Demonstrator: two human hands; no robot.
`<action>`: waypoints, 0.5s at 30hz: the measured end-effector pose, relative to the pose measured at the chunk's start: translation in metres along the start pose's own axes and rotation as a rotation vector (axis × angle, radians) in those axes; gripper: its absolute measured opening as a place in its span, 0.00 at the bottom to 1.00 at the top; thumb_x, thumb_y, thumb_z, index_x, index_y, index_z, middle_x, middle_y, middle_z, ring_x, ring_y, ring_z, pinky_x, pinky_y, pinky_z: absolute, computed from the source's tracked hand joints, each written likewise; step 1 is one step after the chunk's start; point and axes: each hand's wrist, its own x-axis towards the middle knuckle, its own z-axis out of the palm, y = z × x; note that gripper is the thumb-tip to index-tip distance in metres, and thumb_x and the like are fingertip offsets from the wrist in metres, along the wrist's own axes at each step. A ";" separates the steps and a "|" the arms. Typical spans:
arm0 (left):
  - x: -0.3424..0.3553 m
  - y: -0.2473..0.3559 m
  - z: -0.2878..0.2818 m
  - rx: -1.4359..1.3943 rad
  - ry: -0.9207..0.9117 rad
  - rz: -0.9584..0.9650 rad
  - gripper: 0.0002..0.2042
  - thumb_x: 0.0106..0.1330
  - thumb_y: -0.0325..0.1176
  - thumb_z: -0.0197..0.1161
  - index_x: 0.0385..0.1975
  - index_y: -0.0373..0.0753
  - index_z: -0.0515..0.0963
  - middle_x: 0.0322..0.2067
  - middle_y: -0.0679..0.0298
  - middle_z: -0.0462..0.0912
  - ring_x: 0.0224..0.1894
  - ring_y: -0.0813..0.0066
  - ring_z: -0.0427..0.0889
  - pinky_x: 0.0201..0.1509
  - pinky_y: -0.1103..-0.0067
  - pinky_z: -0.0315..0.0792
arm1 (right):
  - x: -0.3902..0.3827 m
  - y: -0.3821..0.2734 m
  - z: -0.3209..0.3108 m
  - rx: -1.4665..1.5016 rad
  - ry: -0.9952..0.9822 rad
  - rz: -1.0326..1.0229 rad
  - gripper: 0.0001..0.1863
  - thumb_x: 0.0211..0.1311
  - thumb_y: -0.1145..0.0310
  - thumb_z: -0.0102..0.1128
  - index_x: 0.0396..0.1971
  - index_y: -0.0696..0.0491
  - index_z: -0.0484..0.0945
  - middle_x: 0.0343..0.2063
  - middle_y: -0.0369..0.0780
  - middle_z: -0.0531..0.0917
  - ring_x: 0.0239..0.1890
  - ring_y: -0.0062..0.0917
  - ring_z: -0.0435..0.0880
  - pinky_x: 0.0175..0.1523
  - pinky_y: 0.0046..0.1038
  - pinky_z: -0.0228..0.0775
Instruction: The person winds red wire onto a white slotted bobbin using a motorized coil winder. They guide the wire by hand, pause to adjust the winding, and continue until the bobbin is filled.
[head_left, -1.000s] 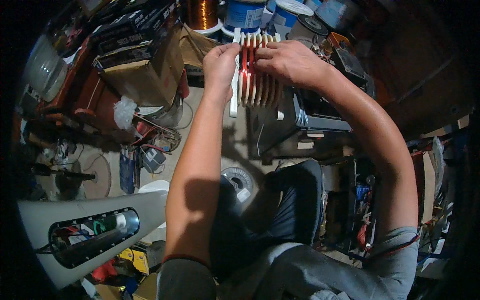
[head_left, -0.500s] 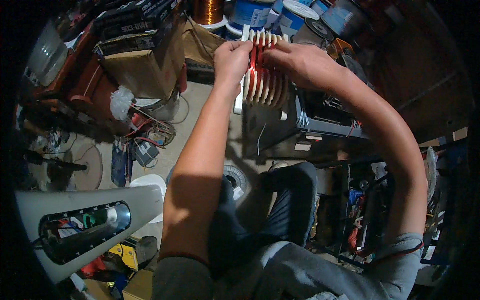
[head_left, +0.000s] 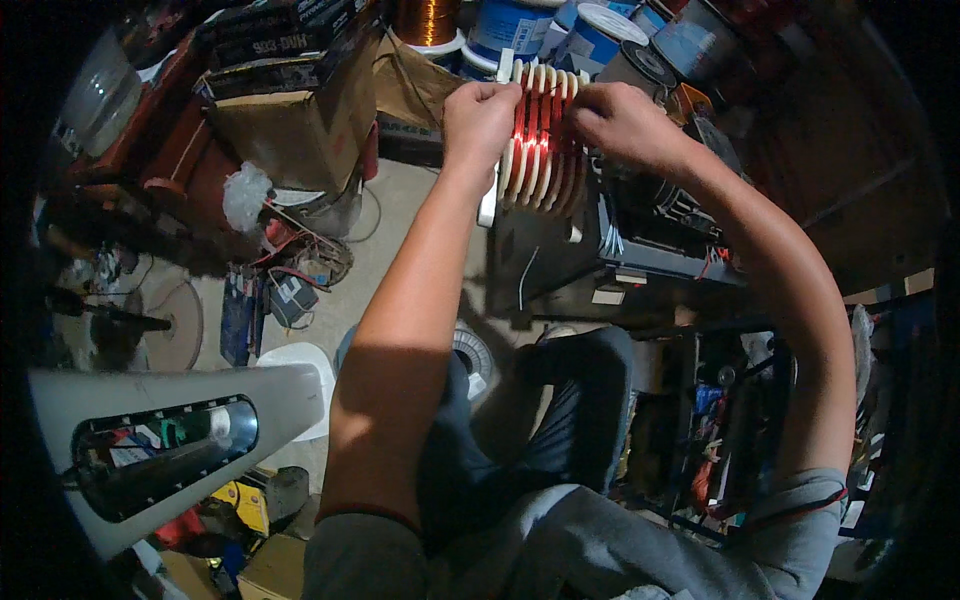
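Observation:
A ribbed winding former [head_left: 538, 190] with several pale discs stands in front of me, red copper wire [head_left: 538, 125] wound in the grooves between them. A white bar [head_left: 488, 208] runs along its left end. My left hand [head_left: 480, 122] is closed at that left end, thumb and fingers pressed together against the former's edge and the bar. At the former's right side, my right hand [head_left: 625, 115] is closed with its fingers curled. Its fingertips are close to the windings, and whatever they pinch is hidden.
Spools of blue [head_left: 510, 30] and copper-coloured wire [head_left: 428, 22] stand behind the former. A dark machine cabinet [head_left: 560, 270] is under it. Cardboard boxes [head_left: 285, 130] are stacked at the left. A pale curved housing [head_left: 180, 400] juts in at the lower left, and a cluttered rack [head_left: 700, 430] fills the right.
My right hand has drawn back rightward from over the windings to the former's right side, uncovering more red wire. My left hand remains at the left end; the whole view has shifted slightly.

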 end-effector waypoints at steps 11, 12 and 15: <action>0.001 -0.003 0.001 -0.021 0.060 0.039 0.12 0.55 0.34 0.63 0.30 0.28 0.79 0.28 0.58 0.82 0.31 0.75 0.79 0.38 0.77 0.72 | 0.001 -0.002 0.010 -0.234 -0.023 -0.063 0.09 0.60 0.65 0.57 0.33 0.56 0.78 0.23 0.42 0.81 0.25 0.33 0.81 0.28 0.30 0.71; 0.000 -0.002 0.002 -0.006 0.062 0.051 0.12 0.55 0.33 0.63 0.30 0.28 0.79 0.28 0.58 0.82 0.31 0.75 0.79 0.39 0.77 0.72 | 0.002 -0.003 0.015 0.015 -0.040 0.175 0.11 0.60 0.63 0.57 0.32 0.57 0.78 0.22 0.42 0.81 0.24 0.31 0.81 0.28 0.29 0.71; -0.001 -0.001 0.001 0.027 0.077 0.079 0.12 0.56 0.33 0.62 0.31 0.28 0.79 0.28 0.57 0.82 0.31 0.74 0.79 0.39 0.77 0.72 | -0.001 -0.008 0.006 0.157 -0.016 0.272 0.17 0.61 0.58 0.59 0.33 0.59 0.78 0.22 0.43 0.81 0.24 0.25 0.81 0.29 0.25 0.71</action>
